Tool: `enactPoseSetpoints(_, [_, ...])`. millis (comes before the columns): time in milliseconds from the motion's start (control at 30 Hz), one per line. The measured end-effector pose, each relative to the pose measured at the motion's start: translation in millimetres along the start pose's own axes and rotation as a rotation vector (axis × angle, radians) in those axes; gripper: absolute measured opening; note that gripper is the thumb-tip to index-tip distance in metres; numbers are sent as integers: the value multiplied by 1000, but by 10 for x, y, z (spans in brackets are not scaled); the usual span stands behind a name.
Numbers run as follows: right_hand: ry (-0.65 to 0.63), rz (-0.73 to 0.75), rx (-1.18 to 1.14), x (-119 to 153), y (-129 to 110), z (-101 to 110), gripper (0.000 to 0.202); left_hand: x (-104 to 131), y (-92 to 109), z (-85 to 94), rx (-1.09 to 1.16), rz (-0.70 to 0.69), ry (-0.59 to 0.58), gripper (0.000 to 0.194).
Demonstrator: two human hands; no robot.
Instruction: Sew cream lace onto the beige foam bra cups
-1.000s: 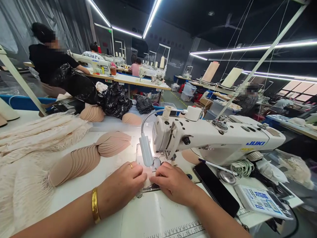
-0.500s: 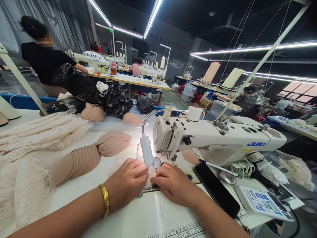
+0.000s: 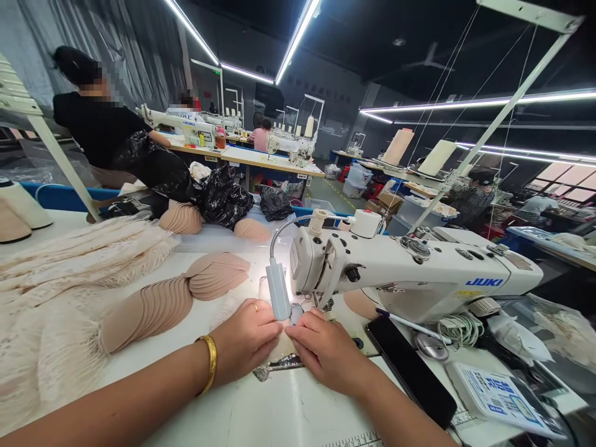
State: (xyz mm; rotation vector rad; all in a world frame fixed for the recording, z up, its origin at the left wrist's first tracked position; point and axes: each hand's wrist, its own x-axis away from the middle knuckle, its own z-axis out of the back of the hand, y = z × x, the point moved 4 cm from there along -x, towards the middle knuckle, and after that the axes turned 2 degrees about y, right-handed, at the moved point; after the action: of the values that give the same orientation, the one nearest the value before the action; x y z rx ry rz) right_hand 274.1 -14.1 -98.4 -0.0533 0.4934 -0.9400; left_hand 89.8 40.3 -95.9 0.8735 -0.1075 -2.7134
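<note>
Pressing down side by side at the near edge of the table [image 3: 279, 410], the left hand [image 3: 244, 338] and the right hand [image 3: 328, 351] pin a small pale piece of fabric [image 3: 283, 349] flat just in front of the needle area; the fingers of both are curled and close together, bearing on the cloth rather than gripping it, which seems meant to keep it from shifting as it feeds. A gold bangle [image 3: 208, 372] sits on the left wrist and a ring [image 3: 254, 306] on one left finger. A small gooseneck lamp [image 3: 278, 297] hangs right above the fingertips, throwing bright light on the spot being worked. To the left, within easy reach, a fanned row of tan foam cups [image 3: 177, 298] lies overlapped, and beyond it a heap of cream lace [image 3: 60, 292] spreads over the table. To the right, a dark phone [image 3: 410, 369] lies flat beside a pen [image 3: 403, 310], and a white control box [image 3: 500, 397] with blue print, too small to read, sits at the edge. Behind the hands stands the white sewing machine [image 3: 410, 273], its arm marked JUKI in blue. Threads run up from it to a slanted stand with large cones of thread [image 3: 435, 156]. Farther back, a person in black [image 3: 100, 127] sits at another table with black plastic bags [image 3: 221, 195] near, and more machines line the room under long strip lights [image 3: 298, 37].
</note>
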Motion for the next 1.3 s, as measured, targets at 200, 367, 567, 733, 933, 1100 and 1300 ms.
enactPoseSetpoints(200, [13,-30,-3,-21,34,-15,31,-71,-99,6,-6,29,-84,21])
enactPoseSetpoints(367, [27,-37,8,-36,36,-12,28,-108,-132,-13,-10,21,-93,15])
enactPoseSetpoints(567, [13,-44,35,-28,25,-20,27,-168,-80,60,-30,25,-114,14])
enactPoseSetpoints(733, [35,-31,38,-20,22,-11,27,-218,-92,77,-97,15,-135,12])
enactPoseSetpoints(933, [84,-30,18,19,69,-23,28,-251,-174,19,-179,72,-123,11])
enactPoseSetpoints(1100, [126,-69,-56,36,183,-46,27,-296,-162,19,-219,142,-165,9])
enactPoseSetpoints(1300, [209,-222,-120,57,287,58,27,-225,-208,145,-184,242,-177,26])
